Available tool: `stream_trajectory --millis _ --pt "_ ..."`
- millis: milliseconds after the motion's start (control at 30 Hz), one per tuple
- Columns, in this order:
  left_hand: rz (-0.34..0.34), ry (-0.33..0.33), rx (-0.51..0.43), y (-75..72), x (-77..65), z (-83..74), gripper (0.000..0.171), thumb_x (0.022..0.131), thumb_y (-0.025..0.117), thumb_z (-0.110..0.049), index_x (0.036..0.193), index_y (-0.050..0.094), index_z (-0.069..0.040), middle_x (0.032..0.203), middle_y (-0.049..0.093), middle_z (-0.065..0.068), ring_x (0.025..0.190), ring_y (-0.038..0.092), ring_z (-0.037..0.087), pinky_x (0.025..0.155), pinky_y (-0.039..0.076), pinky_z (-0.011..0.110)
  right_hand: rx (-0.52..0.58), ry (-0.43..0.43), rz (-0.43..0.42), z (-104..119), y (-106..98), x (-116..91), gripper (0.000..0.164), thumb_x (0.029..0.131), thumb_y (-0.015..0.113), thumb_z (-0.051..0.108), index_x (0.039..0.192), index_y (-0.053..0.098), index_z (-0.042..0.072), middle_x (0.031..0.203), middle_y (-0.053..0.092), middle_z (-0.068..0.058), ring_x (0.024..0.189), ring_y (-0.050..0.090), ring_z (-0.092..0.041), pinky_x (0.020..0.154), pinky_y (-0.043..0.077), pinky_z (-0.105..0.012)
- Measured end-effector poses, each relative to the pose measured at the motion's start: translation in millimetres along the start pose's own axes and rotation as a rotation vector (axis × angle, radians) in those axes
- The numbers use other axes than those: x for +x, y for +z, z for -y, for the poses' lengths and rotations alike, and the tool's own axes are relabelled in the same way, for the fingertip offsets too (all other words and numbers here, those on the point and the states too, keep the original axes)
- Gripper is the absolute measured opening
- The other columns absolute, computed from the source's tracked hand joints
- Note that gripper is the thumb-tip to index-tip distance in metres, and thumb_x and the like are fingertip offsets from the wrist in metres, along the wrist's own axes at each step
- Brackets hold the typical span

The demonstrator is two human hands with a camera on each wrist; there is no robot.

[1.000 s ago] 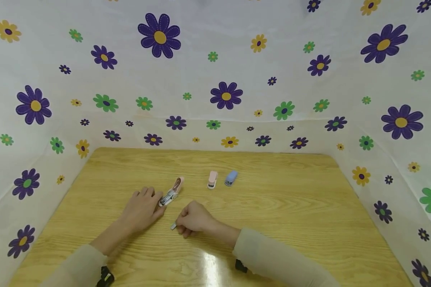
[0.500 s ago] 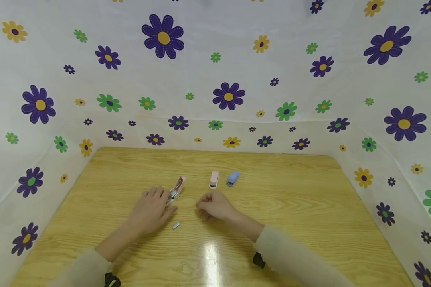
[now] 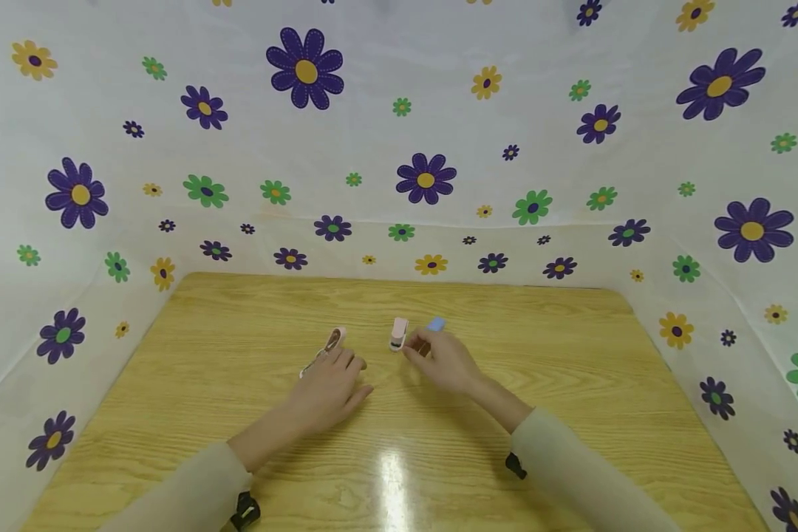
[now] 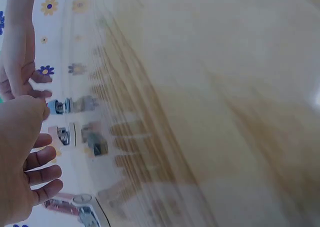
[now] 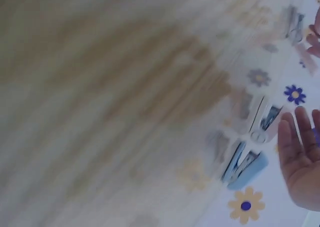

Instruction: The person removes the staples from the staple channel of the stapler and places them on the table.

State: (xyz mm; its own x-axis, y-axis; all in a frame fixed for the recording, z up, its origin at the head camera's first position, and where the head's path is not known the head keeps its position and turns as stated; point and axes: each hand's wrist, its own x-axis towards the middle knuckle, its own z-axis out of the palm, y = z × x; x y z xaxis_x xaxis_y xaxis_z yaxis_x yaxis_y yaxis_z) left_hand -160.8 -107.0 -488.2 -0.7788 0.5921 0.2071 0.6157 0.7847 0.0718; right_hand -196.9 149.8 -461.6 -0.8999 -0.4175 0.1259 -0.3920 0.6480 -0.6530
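A pink-and-white stapler (image 3: pixel 335 339) lies swung apart on the table, its lower part overlapped by my left hand (image 3: pixel 322 388). That hand's fingers are relaxed and hold nothing, as the left wrist view shows. My right hand (image 3: pixel 442 362) hovers at the front of two small staplers, with loosely bent fingers and a bare palm in the right wrist view. A closed pink stapler (image 3: pixel 399 332) stands by its fingertips; a blue stapler (image 3: pixel 437 324) is partly hidden behind it. A small grey block, like a staple strip (image 4: pixel 98 146), shows in the left wrist view but is hidden in the head view.
The wooden table (image 3: pixel 539 332) is enclosed by a white flower-patterned cloth (image 3: pixel 372 133) at the back and both sides. Light glares off the table's front middle.
My right hand let go of the small grey strip, then moved right and away to the staplers. My left hand slid right, covering the strip and part of the swung-apart stapler.
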Motion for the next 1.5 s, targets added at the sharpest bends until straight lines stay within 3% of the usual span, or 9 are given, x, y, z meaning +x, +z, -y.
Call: stream_trajectory --millis 167,333,467,633,867,1100,1333,1500 --pt "0.03 0.011 0.008 6.1 18.3 -9.6 0.036 0.107 0.06 -0.038 0.123 0.064 -0.006 0.112 0.065 0.009 0.106 0.062 0.027 0.104 0.051 0.048 -0.135 -0.084 -0.053 -10 -5 7 0.01 0.103 0.068 0.021 0.106 0.074 0.014 0.099 0.077 0.001 0.094 0.072 -0.014 0.085 0.06 -0.034" --pt "0.058 -0.004 0.051 15.0 36.4 -16.3 0.048 0.107 0.058 -0.047 0.124 0.063 -0.003 0.105 0.063 0.009 0.097 0.06 0.024 0.09 0.053 0.042 -0.234 -0.12 -0.08 -22 -5 17 0.013 0.102 0.069 0.023 0.108 0.074 0.013 0.109 0.076 -0.004 0.104 0.072 -0.022 0.09 0.06 -0.04" --pt "0.076 -0.029 0.103 19.6 46.4 -18.6 0.05 0.106 0.059 -0.047 0.123 0.063 0.0 0.098 0.059 0.009 0.088 0.056 0.023 0.077 0.051 0.038 -0.406 -0.188 -0.048 -29 -4 26 0.021 0.102 0.069 0.029 0.116 0.073 0.013 0.122 0.074 -0.005 0.118 0.069 -0.027 0.106 0.055 -0.046" --pt "0.093 -0.06 0.114 24.4 55.5 -18.9 0.05 0.105 0.061 -0.047 0.121 0.062 0.0 0.101 0.062 0.011 0.091 0.059 0.025 0.077 0.054 0.039 -0.58 -0.277 0.012 -35 -5 33 0.031 0.102 0.07 0.032 0.127 0.069 0.015 0.129 0.069 -0.004 0.126 0.064 -0.028 0.115 0.048 -0.05" --pt "0.067 -0.09 0.116 27.1 67.8 -14.8 0.048 0.104 0.061 -0.049 0.114 0.061 -0.003 0.103 0.064 0.013 0.093 0.062 0.028 0.074 0.055 0.04 -0.662 -0.323 0.058 -36 -8 44 0.033 0.101 0.07 0.034 0.129 0.067 0.016 0.13 0.067 -0.006 0.124 0.064 -0.029 0.111 0.049 -0.048" --pt "0.091 -0.107 0.138 31.1 74.4 -10.3 0.048 0.104 0.059 -0.053 0.112 0.062 -0.006 0.104 0.064 0.011 0.094 0.062 0.025 0.073 0.055 0.038 -0.72 -0.354 0.089 -38 -10 55 0.03 0.102 0.068 0.033 0.127 0.068 0.016 0.128 0.071 -0.005 0.125 0.066 -0.028 0.11 0.051 -0.046" --pt "0.079 -0.093 0.148 33.7 73.5 -8.1 0.05 0.104 0.059 -0.055 0.117 0.064 -0.007 0.104 0.064 0.009 0.092 0.061 0.024 0.072 0.054 0.038 -0.842 -0.369 0.139 -36 -10 56 0.032 0.106 0.063 0.038 0.129 0.069 0.016 0.13 0.072 -0.003 0.126 0.065 -0.025 0.109 0.052 -0.044" --pt "0.082 -0.087 0.13 34.9 69.7 -5.8 0.05 0.105 0.059 -0.053 0.12 0.064 -0.006 0.104 0.063 0.01 0.094 0.06 0.025 0.076 0.053 0.041 -0.857 -0.39 0.151 -35 -8 53 0.032 0.106 0.062 0.038 0.128 0.07 0.017 0.13 0.072 -0.002 0.126 0.065 -0.024 0.109 0.053 -0.043"
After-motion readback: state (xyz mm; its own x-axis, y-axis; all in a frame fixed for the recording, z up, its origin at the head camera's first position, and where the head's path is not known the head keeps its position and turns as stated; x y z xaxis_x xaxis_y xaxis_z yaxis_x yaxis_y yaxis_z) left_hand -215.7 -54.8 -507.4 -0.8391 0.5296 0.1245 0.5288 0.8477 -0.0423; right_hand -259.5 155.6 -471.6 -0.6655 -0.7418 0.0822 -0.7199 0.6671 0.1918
